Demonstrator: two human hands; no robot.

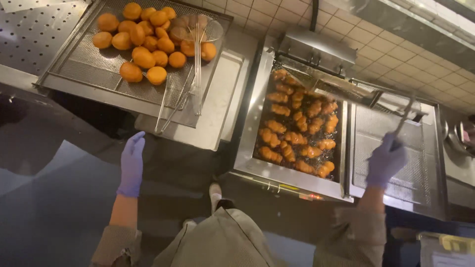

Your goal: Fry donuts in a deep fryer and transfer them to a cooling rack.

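While you stand over the fryer (257, 163), your right hand (387, 160) is clenched around the dark handle of a long tool (403, 121) that runs up and away over the mesh drain tray (420, 163) to the right of the oil. What the tool ends in is hard to tell; it blurs near the back of the fryer. The oil vat holds many golden-brown fried pieces (297, 133), floating close together, some touching. Your left hand (131, 163) is released, fingers straight, palm in, hanging free below the front edge of the steel surface (217, 113), touching nothing. Both hands wear purple gloves. Up left, a perforated tray (89, 64) sits tilted on that surface, carrying a pile of round orange fried balls (143, 42). A wire skimmer (198, 34) rests with its basket on the pile's right side, handle pointing down toward you; thin metal rods (170, 106) lie just beside it. White tiled wall (277, 15) behind.
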